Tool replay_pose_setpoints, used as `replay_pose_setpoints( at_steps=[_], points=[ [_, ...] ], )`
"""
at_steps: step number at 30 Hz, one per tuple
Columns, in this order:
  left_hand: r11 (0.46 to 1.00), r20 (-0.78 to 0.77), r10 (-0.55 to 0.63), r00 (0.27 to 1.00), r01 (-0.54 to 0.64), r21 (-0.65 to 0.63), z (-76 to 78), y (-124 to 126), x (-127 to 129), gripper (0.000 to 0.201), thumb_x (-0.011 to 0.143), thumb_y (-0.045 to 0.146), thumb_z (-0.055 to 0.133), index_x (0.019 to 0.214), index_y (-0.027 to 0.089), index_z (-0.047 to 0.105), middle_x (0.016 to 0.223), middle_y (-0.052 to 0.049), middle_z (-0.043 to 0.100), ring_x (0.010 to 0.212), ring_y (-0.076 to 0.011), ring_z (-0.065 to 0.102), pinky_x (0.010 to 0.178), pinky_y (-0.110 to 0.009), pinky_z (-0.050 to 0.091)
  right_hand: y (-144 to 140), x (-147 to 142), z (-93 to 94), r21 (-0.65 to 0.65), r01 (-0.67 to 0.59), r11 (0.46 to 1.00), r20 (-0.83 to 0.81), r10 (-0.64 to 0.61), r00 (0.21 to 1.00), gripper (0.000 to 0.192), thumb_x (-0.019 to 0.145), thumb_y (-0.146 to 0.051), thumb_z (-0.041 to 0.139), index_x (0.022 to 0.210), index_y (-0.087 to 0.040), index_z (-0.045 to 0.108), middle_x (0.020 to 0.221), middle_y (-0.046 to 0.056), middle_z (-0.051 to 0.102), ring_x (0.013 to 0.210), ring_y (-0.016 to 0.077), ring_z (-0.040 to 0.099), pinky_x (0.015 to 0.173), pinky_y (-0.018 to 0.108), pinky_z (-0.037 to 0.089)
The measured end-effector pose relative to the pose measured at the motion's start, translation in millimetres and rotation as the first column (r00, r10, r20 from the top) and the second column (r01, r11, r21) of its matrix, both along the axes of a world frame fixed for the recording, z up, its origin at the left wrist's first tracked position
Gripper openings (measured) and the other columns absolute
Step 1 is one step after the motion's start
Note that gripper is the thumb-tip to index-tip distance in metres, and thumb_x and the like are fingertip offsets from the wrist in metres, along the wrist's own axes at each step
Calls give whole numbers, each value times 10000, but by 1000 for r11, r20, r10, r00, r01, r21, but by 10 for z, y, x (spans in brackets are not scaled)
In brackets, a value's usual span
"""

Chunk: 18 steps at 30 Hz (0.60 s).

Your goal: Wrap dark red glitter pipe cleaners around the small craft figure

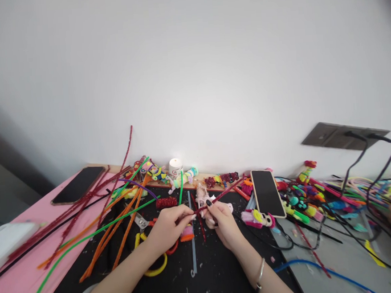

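Centrally, over the black work mat (pixel 225 278): a dark red fuzzy pipe cleaner (pixel 219 196), pinched at its near end between the fingertips of the left hand (pixel 168 228) and the right hand (pixel 222 222), both closed on it; it slants up and away to the right. On the mat left of the hands: loose orange and green pipe cleaners (pixel 120 223). Right of the mat: a smartphone with a pale case (pixel 267 193), screen dark. Beyond the mat, against the wall: a small lit white candle (pixel 175 167).
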<state>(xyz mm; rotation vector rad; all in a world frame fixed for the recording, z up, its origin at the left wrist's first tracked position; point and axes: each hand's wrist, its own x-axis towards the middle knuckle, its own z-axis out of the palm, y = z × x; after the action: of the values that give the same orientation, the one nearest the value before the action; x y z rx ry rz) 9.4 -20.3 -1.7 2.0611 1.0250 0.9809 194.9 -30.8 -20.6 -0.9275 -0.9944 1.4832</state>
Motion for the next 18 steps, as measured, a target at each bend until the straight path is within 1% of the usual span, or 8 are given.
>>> replay_pose_setpoints(
  at_steps=[4,7,9,12,16,18],
  points=[
    [981,144,71,987,-43,-189,2,31,7,132,870,270,616,863,171,703,737,-29,770,502,-129,612,525,-228,497,0,-1,27,-37,49,998,-87,-52,995,428,750,-556,778,621,-175,633,476,-74,381,425,64,191,439,225,118],
    [966,193,101,976,-50,-254,-28,54,-1,166,848,284,630,916,159,714,804,-58,792,477,-126,614,521,-243,525,-1,-1,50,-46,53,998,-144,-59,988,414,747,-532,794,633,-171,626,486,-74,386,433,63,196,432,217,130],
    [966,190,108,976,-58,-252,-42,60,-8,178,845,279,632,933,154,723,820,-65,797,472,-125,619,524,-244,531,4,3,57,-38,53,998,-175,-59,983,409,761,-519,791,635,-177,605,491,-81,364,433,63,190,424,212,140],
    [974,162,104,981,-67,-215,-40,53,-13,176,846,262,633,933,151,738,822,-66,802,484,-128,636,524,-236,527,14,11,61,-33,44,999,-211,-50,976,414,770,-514,792,631,-182,587,496,-89,341,433,59,172,413,207,143],
    [985,125,106,986,-87,-152,-21,37,-16,186,861,256,625,941,147,753,755,-49,793,486,-135,648,539,-233,531,15,11,69,-35,7,999,-222,-14,975,380,776,-513,792,696,-168,654,489,-98,320,434,55,143,409,201,135],
    [988,119,112,987,-97,-122,-19,34,-20,199,874,255,613,954,145,758,712,-40,784,487,-141,655,557,-237,541,8,7,73,-31,-13,999,-210,7,978,370,795,-508,775,714,-167,660,490,-101,312,432,55,138,410,201,139]
  ],
)
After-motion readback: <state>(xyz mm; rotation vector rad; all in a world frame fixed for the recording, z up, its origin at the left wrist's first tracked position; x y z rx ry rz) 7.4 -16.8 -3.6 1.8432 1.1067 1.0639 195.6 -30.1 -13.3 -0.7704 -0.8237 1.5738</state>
